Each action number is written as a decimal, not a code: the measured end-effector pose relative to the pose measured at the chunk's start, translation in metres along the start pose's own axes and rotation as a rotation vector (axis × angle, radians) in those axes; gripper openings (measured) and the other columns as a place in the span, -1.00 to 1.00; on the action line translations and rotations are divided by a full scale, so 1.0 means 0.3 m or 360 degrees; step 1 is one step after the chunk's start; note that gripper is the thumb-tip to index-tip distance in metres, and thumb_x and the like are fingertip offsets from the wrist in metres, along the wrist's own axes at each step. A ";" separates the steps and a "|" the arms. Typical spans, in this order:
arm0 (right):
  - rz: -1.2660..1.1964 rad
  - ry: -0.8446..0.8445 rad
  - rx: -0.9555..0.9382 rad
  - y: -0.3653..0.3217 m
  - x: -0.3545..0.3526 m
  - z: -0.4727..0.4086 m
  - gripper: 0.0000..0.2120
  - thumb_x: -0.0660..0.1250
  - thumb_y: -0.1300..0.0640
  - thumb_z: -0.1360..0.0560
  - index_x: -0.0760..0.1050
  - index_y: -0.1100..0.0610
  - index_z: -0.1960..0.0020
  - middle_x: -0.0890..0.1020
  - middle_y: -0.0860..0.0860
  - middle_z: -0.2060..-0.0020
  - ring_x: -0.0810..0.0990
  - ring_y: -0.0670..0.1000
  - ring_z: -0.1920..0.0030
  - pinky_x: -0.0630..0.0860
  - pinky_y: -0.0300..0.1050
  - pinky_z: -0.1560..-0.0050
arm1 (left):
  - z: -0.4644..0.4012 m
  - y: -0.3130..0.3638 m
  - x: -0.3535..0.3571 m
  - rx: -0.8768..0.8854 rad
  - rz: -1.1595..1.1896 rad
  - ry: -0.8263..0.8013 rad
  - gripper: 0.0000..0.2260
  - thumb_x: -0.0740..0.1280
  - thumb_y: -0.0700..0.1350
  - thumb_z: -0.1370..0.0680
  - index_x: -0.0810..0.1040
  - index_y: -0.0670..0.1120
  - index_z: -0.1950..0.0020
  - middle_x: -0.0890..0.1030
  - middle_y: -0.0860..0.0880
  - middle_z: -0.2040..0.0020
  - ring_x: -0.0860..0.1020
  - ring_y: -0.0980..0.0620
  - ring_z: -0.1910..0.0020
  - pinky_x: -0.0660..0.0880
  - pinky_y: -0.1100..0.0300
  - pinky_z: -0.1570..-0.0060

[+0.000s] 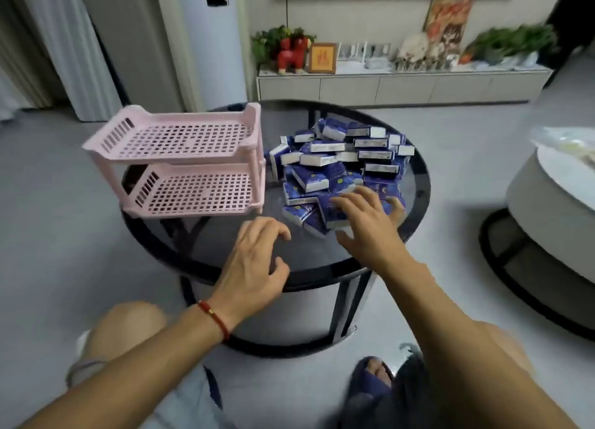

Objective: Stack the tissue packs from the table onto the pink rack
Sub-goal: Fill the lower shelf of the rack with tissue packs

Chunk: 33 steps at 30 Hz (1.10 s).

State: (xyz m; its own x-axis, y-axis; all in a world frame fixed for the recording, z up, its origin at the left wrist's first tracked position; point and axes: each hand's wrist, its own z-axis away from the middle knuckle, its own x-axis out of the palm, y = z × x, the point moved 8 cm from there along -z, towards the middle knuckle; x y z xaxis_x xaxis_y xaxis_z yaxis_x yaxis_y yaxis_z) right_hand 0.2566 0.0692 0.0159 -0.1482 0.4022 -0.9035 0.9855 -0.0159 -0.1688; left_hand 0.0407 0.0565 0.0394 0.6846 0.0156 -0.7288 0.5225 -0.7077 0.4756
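— Where are the tissue packs (pixel 338 164)?

— Heaped in a loose blue-and-white pile on the right half of the round dark glass table (pixel 225 254), just beside the pink rack (pixel 180 161). The rack stands at the table's left edge, both slatted tiers bare.

— And the hands?

— The right hand (pixel 367 222) lies over the pack at the near edge of the pile, fingers spread along its top and thumb low at its near side — it touches the pack, but whether it truly grasps it I cannot tell. The left hand (pixel 254 261) hovers above bare glass in front of the rack, fingers loosely curled, holding nothing. A red bracelet (pixel 215 319) circles that wrist.

— The room?

— Pale grey floor. Behind the table a low white cabinet (pixel 399 85) carries a red figurine (pixel 291 55), a small framed picture (pixel 322 58) and green plants (pixel 515 42). A second round table (pixel 553 203) is cut off at the right.

— Anything unclear?

— The cabinet's far end is blurred, and the print on the packs is too small to read.
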 end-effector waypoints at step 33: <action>-0.0228 -0.0366 0.0409 0.219 -0.103 -0.005 -0.58 0.49 0.02 -0.50 0.54 -0.06 -0.33 0.52 -0.02 -0.25 0.50 0.07 -0.21 0.49 -0.02 -0.18 | -0.225 -0.273 0.091 -0.1074 0.1301 -0.0259 -0.77 0.43 -0.38 -0.52 0.49 -0.21 -0.10 0.67 -0.24 0.07 0.63 -0.11 0.29 0.66 -0.04 0.37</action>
State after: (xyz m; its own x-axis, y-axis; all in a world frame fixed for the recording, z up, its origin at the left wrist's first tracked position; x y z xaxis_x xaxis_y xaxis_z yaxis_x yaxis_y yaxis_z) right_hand 0.3260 0.0571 0.0332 -0.3266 0.2013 -0.9235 0.9049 -0.2156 -0.3670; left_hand 0.0509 0.1626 0.0140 0.9041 -0.4156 -0.0989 0.1433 0.0768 0.9867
